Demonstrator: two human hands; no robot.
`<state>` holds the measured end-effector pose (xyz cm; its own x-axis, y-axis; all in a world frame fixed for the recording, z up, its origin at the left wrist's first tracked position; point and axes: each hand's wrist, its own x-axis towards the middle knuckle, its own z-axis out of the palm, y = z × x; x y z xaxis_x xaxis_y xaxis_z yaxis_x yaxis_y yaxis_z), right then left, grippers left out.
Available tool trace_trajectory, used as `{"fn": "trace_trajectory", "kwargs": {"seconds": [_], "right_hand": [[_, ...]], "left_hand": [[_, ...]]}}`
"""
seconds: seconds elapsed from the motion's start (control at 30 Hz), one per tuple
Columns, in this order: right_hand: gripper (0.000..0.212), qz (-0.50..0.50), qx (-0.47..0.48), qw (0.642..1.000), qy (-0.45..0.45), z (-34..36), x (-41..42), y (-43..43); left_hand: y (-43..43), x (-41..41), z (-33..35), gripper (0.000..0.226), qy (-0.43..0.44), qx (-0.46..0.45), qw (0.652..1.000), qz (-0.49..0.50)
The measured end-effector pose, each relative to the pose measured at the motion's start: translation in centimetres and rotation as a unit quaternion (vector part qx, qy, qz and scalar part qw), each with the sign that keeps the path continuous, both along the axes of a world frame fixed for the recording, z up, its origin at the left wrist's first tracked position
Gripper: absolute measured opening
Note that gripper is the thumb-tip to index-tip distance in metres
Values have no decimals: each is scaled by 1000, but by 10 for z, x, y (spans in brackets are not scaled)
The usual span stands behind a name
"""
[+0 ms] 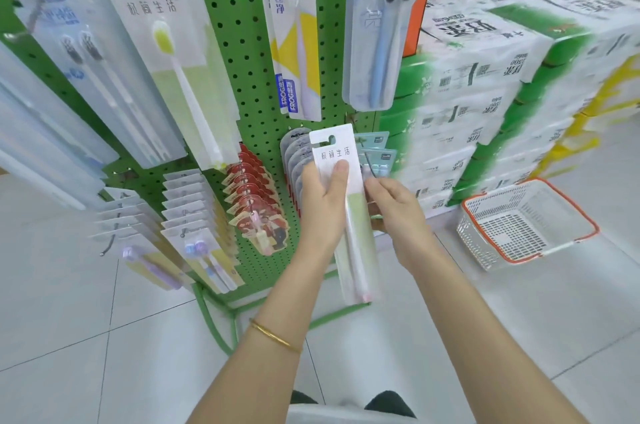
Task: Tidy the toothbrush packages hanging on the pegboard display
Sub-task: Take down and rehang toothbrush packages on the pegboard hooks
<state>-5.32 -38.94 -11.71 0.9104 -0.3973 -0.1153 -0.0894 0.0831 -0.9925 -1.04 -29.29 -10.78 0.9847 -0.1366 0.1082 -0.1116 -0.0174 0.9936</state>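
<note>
My left hand point(322, 205) grips a long white and pale green toothbrush package point(356, 233) in front of the lower part of the green pegboard point(239, 42). Its thumb lies across the package's printed top. My right hand point(398, 212) touches the package's right edge with curled fingers. A matching white and green package point(180, 73) hangs higher up on the board. Behind the held package hang a grey stack point(294, 153) and teal packages point(377, 153).
Red card packages point(252, 195) and white stacks point(194, 212) hang low on the board. Stacked tissue packs point(502, 94) stand to the right. A white basket with an orange rim point(526, 226) sits on the tiled floor.
</note>
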Motion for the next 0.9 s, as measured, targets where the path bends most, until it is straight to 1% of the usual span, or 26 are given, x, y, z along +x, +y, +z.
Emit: {"fn": "trace_trajectory", "kwargs": {"seconds": [0.03,0.1,0.2,0.27,0.33,0.47,0.57,0.7,0.77,0.83,0.9], "right_hand": [[29,11,-13,1000,4,-8,-3,2],[28,17,-31,999,-11,-18,-6,8],[24,-27,-5,999,-38,-22,-3,15],[24,-43,86,994,-43,-20,2,17],[28,-47,178,982,-46,-17,7,14],[28,-74,256,963,-50,-11,11,-3],[25,-102,269,957,-48,-7,14,-15],[22,-118,291,949,-38,-7,15,-18],[22,-123,304,944,-45,-6,15,-21],[22,-128,301,944,-46,-4,15,-25],[22,-133,290,947,-40,-4,15,-28]], "left_hand": [[-1,3,0,22,9,-2,1000,10],[-4,9,-2,25,15,2,1000,26],[-11,10,-5,32,-28,43,998,46],[-15,4,-9,43,-68,116,990,51],[-17,-7,-12,58,-104,201,974,36],[-15,-26,-23,69,-130,299,944,-49],[-15,-34,-25,77,-124,364,915,-122],[-9,-30,-19,78,-125,466,855,-191],[-4,-29,-18,82,-108,492,832,-232],[1,-29,-17,95,-84,507,814,-272],[3,-30,-17,105,-74,511,806,-288]]}}
